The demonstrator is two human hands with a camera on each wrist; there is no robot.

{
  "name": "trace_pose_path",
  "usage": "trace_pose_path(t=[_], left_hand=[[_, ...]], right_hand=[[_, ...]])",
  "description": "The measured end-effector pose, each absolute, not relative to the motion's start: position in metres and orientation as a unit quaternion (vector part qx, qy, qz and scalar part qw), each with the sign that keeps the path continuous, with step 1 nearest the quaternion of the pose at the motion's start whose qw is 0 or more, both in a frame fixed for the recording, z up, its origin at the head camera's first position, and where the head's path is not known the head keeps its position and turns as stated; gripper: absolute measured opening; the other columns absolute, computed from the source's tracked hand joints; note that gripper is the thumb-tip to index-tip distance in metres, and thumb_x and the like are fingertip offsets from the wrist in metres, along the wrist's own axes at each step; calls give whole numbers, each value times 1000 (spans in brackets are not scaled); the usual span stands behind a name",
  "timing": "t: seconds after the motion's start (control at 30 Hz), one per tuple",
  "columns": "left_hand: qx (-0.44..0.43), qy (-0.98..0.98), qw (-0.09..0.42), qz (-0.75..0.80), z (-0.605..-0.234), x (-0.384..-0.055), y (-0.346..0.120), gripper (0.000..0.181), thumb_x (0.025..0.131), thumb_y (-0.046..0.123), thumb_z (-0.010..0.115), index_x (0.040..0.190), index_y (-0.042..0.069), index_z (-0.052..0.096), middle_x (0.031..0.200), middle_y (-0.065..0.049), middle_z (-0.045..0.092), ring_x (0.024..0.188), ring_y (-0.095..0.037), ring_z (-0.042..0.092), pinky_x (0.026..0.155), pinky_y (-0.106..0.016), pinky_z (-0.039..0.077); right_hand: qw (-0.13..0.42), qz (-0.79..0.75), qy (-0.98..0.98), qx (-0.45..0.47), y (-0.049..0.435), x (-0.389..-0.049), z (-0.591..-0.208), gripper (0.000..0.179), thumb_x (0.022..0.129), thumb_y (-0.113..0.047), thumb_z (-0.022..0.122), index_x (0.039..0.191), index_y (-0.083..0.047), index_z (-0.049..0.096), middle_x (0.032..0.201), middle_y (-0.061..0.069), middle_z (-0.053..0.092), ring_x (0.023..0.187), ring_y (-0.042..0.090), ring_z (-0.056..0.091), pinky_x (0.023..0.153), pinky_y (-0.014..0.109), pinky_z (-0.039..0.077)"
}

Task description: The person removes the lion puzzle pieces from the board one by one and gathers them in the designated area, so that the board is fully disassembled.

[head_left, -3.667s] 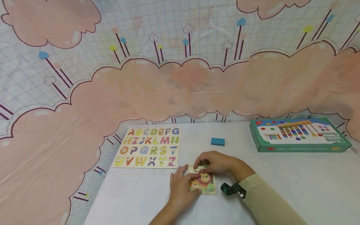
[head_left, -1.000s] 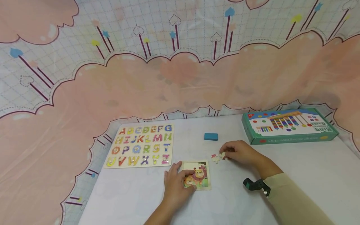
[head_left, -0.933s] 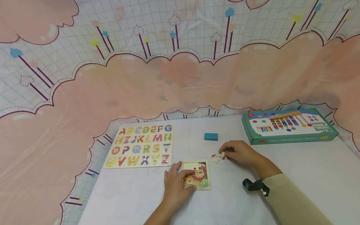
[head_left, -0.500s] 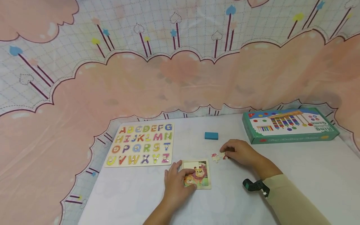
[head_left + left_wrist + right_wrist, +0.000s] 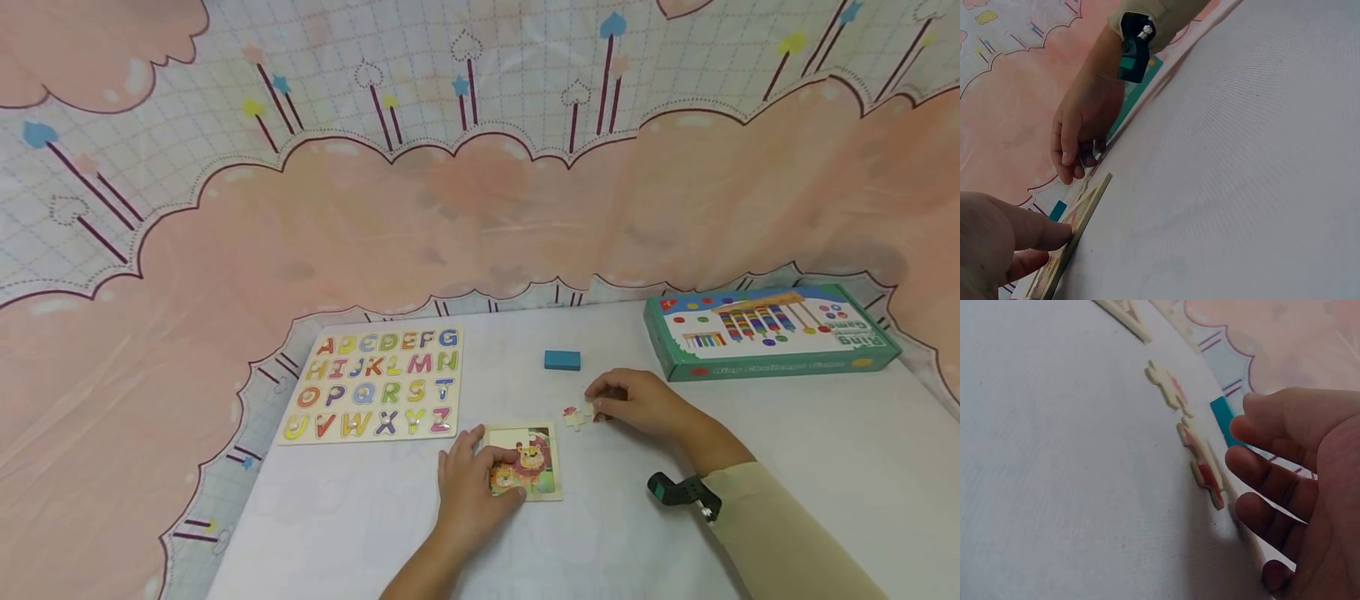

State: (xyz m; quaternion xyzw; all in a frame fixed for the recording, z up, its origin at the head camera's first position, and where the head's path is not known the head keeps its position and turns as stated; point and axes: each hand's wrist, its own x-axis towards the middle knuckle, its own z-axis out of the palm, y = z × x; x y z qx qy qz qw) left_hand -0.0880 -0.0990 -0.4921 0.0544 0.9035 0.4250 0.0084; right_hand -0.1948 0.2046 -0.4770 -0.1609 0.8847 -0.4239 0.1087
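By the spread left hand [image 5: 474, 485], the puzzle tray [image 5: 557, 467] was pressed, seemingly for steadiness; beyond its far right corner, the right hand [image 5: 639, 404] was held loosely bent, nothing pinched, near two puzzle pieces [image 5: 1204, 464], probably placed within reach. Farther beyond the tray, a blue block [image 5: 562, 360] was seen.

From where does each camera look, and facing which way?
Head: on the head, facing forward and down at the lion puzzle; left hand and right hand show.
Left wrist: worn there, facing across the puzzle; both hands show.
Right wrist: worn there, facing two loose pieces; right hand only.
Shared: head and right wrist show the pieces and blue block.
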Motion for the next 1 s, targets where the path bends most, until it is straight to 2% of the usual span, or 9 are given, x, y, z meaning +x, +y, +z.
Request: trace_pose_path(t=[0.2, 0.47, 0.63, 0.77, 1.0], left_hand=[[56, 900, -4, 433, -492, -88, -97, 30, 75, 19, 91, 101, 23, 75, 159, -25, 45, 154, -53, 26, 119, -79, -1], [29, 899, 8, 436, -494, -91, -84, 27, 78, 24, 89, 103, 28, 78, 167, -25, 35, 158, -53, 13, 118, -78, -9], [33, 906, 1, 423, -494, -91, -77, 26, 79, 21, 87, 102, 27, 78, 165, -24, 37, 158, -53, 15, 116, -80, -9], [35, 921, -15, 389, -497, -91, -74, 26, 80, 21, 87, 103, 27, 77, 165, -23, 38, 157, -52, 19, 116, -81, -6], [39, 926, -30, 375, -501, -89, -73, 25, 81, 22, 86, 103, 26, 74, 165, -23, 39, 157, -50, 21, 117, -80, -4]], right_hand=[[121, -455, 869, -150, 202, -195, -474, 18, 103, -16, 71, 120, -10, 75, 95, 1, 69, 87, 22, 64, 74, 29, 57], [121, -479, 847, -194, 182, -198, -469, 20, 102, -13, 71, 120, -4, 75, 102, 4, 68, 83, 23, 62, 67, 29, 57], [123, -473, 841, -233, 166, -198, -473, 19, 101, -12, 72, 118, -6, 76, 104, 0, 72, 91, 19, 61, 75, 28, 55], [122, -460, 837, -269, 154, -197, -475, 19, 100, -13, 73, 118, -9, 77, 105, -3, 73, 92, 15, 61, 79, 28, 54], [103, -404, 849, -324, 136, -194, -480, 19, 96, -6, 73, 110, -17, 80, 108, -10, 73, 102, 13, 61, 92, 37, 53]])
